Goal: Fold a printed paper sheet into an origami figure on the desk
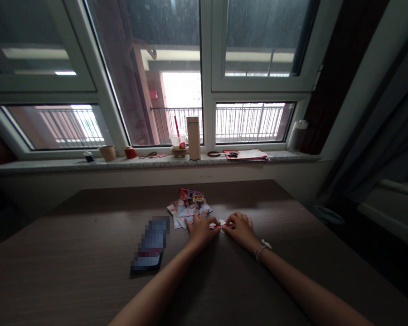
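Note:
My left hand (201, 232) and my right hand (240, 230) meet above the dark wooden table (98, 235). Between their fingertips is a small white-and-red piece (222, 222) that looks like paper; the fingers cover most of it. Thumb and forefinger of each hand pinch it from opposite sides. Several colourful printed sheets (191, 203) lie overlapping just behind my left hand, whose outer fingers reach over their near edge. To the left of that hand lies a phone (151, 244), its screen blurred out.
Along the stone windowsill (149, 165) stand a beige flask (193, 138), a plastic cup with a red straw (177, 139), a brown paper cup (108, 153), a red spool-like item (130, 152) and a grey bottle (297, 136). Scissors (231, 155) rest on printed papers (253, 155).

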The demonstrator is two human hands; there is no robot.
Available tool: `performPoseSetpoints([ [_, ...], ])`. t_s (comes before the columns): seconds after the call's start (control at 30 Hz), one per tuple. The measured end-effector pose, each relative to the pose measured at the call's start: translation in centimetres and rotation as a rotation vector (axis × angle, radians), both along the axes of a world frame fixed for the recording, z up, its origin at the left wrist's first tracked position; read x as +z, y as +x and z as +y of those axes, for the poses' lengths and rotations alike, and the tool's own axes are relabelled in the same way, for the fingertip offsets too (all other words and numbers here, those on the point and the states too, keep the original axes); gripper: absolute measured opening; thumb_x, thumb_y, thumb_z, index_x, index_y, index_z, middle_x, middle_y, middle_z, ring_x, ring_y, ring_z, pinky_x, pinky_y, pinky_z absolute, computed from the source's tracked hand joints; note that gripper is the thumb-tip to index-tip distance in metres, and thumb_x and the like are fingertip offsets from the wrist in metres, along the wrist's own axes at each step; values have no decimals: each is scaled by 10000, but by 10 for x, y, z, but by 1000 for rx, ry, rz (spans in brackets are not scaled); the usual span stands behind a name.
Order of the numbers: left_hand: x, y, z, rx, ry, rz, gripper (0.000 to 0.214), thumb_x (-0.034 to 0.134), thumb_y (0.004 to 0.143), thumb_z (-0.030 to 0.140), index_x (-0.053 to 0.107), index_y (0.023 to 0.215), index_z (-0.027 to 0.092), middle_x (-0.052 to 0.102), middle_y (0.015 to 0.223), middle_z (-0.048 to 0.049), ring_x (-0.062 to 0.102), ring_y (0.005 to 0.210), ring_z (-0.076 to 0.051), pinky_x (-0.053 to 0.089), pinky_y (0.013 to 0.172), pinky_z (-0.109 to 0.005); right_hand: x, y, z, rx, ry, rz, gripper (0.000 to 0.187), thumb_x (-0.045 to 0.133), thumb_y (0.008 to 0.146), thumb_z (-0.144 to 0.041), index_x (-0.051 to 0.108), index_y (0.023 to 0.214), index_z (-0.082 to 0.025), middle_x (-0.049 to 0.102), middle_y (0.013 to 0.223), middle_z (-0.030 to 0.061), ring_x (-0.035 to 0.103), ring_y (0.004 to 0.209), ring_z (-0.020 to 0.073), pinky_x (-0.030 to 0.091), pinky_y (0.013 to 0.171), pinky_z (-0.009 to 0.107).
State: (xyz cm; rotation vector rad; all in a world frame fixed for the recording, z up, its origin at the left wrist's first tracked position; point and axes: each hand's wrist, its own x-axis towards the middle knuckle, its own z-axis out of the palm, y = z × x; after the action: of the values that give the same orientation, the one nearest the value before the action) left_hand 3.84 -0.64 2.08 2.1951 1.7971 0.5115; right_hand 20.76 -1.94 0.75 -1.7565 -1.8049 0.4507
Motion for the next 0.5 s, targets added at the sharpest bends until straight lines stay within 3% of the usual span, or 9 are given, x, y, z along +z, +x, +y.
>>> performPoseSetpoints([
  [0.2,-1,-2,6,-25,-102,50,208,627,868,452,711,1045,383,372,1589,16,190,1493,-389,55,1097,-783,0,2,5,-18,-46,11,131,682,806,-316,713,927,-279,631,1117,20,497,1205,246,167,1144,458],
  [0.4,5,-3,6,-46,-169,57,206,591,889,395,700,1063,390,307,1620,27,106,1514,-409,40,1098,-782,-1,6,10,-14,-88,39,172,662,778,-245,735,923,-302,637,1149,13,489,1229,253,155,1145,457],
  [0.5,7,-6,5,-59,-191,60,223,571,901,385,692,1088,395,278,1633,38,69,1521,-408,30,1109,-771,-3,8,12,1,-96,34,189,655,771,-244,743,929,-300,642,1147,16,492,1221,253,209,1117,425],
])
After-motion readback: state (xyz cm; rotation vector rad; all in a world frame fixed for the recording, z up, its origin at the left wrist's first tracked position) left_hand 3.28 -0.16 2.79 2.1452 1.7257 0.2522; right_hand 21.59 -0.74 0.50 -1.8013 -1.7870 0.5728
